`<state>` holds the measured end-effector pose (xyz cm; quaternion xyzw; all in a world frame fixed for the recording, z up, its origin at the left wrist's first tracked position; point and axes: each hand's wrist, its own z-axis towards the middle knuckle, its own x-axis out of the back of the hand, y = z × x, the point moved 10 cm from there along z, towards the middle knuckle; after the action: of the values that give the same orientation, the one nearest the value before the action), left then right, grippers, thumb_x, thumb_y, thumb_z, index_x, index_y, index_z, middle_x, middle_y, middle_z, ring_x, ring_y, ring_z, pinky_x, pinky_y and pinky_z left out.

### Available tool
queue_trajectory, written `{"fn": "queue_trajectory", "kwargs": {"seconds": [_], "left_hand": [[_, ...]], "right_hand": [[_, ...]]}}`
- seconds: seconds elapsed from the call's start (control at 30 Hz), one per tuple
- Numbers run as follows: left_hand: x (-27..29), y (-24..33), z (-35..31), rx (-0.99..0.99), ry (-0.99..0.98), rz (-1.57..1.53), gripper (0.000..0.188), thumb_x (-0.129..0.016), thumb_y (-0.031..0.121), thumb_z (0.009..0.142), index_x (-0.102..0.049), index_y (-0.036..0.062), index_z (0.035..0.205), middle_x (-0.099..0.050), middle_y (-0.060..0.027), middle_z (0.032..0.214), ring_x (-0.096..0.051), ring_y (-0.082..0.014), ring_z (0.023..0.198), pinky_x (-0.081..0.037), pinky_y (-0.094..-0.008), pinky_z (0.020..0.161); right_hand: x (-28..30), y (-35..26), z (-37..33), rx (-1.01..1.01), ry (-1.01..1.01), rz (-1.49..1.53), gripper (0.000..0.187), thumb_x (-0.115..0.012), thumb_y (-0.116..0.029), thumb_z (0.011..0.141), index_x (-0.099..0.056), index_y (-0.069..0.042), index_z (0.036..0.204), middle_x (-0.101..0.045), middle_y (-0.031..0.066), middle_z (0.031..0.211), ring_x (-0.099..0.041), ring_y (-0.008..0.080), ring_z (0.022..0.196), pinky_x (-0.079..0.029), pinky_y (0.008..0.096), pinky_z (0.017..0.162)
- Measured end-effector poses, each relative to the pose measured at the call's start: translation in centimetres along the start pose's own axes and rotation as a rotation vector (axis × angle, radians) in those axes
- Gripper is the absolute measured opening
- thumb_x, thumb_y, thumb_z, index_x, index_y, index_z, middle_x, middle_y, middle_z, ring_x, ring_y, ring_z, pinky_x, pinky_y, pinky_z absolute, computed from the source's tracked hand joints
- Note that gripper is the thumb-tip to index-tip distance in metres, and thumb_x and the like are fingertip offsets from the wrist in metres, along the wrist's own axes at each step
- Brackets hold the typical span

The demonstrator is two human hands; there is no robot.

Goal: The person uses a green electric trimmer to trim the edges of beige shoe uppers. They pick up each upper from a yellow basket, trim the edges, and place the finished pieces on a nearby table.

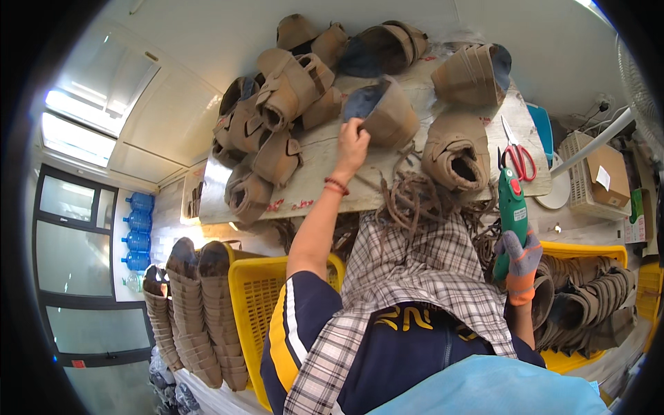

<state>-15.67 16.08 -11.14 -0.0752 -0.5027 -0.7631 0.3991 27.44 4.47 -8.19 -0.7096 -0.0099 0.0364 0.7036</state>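
Note:
My left hand (353,146) reaches over the table with its fingers pinched on the near left edge of a brown shoe upper (395,119), which has a dark blue lining. In my right hand (523,266), gloved in grey and orange, is a green handheld power tool (512,207) with a red button and a thin dark tip pointing up. Just right of the tool lies a pair of scissors (519,158) with red handles. A fleece-lined brown upper (456,155) stands between the tool and the held piece. Brown trimmed strips (411,200) lie tangled at the table's near edge.
More brown uppers (280,90) crowd the left of the table (325,173), and nested ones (477,72) stand at the far right. Yellow crates (259,297) flank me; the right one holds stacked uppers (588,297). Tall stacks (194,311) stand at the left.

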Motion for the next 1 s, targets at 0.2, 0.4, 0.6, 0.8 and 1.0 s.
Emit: {"fn": "queue_trajectory", "kwargs": {"seconds": [0.2, 0.4, 0.6, 0.8, 1.0], "left_hand": [[14.0, -3.2, -9.2, 0.19, 0.352, 0.194, 0.036, -0.067, 0.003, 0.078, -0.053, 0.0049, 0.112, -0.052, -0.0155, 0.105, -0.05, -0.0304, 0.101, -0.041, -0.0395, 0.089], [8.8, -8.0, -20.2, 0.867, 0.594, -1.033, 0.029, -0.059, 0.02, 0.093, -0.055, -0.002, 0.111, -0.06, -0.0107, 0.109, -0.056, -0.0242, 0.098, -0.044, -0.0391, 0.089], [3.4, -3.2, -19.7, 1.187, 0.326, -1.58, 0.031, -0.052, 0.02, 0.095, -0.054, 0.0007, 0.118, -0.059, -0.0146, 0.122, -0.055, -0.0305, 0.113, -0.043, -0.0461, 0.099], [4.9, -0.1, -16.8, 1.179, 0.256, -1.703, 0.03, -0.052, 0.017, 0.092, -0.054, -0.0001, 0.117, -0.061, -0.0154, 0.119, -0.058, -0.0314, 0.11, -0.044, -0.0481, 0.098], [8.3, 3.4, -15.9, 1.147, 0.239, -1.676, 0.027, -0.054, 0.011, 0.091, -0.057, 0.0009, 0.116, -0.062, -0.0138, 0.117, -0.059, -0.0296, 0.11, -0.046, -0.0475, 0.097]], "right_hand": [[-1.3, -0.4, -1.5, 0.024, -0.051, -0.04, 0.034, -0.067, -0.023, 0.084, -0.059, 0.001, 0.107, -0.057, 0.0001, 0.071, -0.049, 0.006, 0.057, -0.038, 0.0209, 0.053], [-2.6, -0.6, -2.6, 0.032, -0.12, -0.023, 0.033, -0.068, -0.017, 0.085, -0.058, 0.002, 0.11, -0.058, -0.0003, 0.076, -0.05, 0.0054, 0.059, -0.04, 0.0203, 0.054], [-2.3, 0.5, -2.0, 0.031, -0.127, -0.138, 0.045, -0.076, -0.02, 0.08, -0.059, 0.001, 0.116, -0.062, 0.0001, 0.081, -0.054, 0.0047, 0.066, -0.043, 0.0198, 0.058], [-3.7, -4.4, -2.1, 0.526, -0.12, -0.589, 0.059, -0.082, -0.028, 0.07, -0.059, -0.005, 0.12, -0.068, 0.0101, 0.085, -0.065, 0.0178, 0.072, -0.051, 0.0283, 0.066], [-6.2, -7.0, -3.3, 0.829, -0.134, -1.007, 0.067, -0.083, -0.037, 0.062, -0.061, -0.01, 0.118, -0.067, 0.0133, 0.079, -0.063, 0.0295, 0.064, -0.05, 0.0354, 0.058]]}}
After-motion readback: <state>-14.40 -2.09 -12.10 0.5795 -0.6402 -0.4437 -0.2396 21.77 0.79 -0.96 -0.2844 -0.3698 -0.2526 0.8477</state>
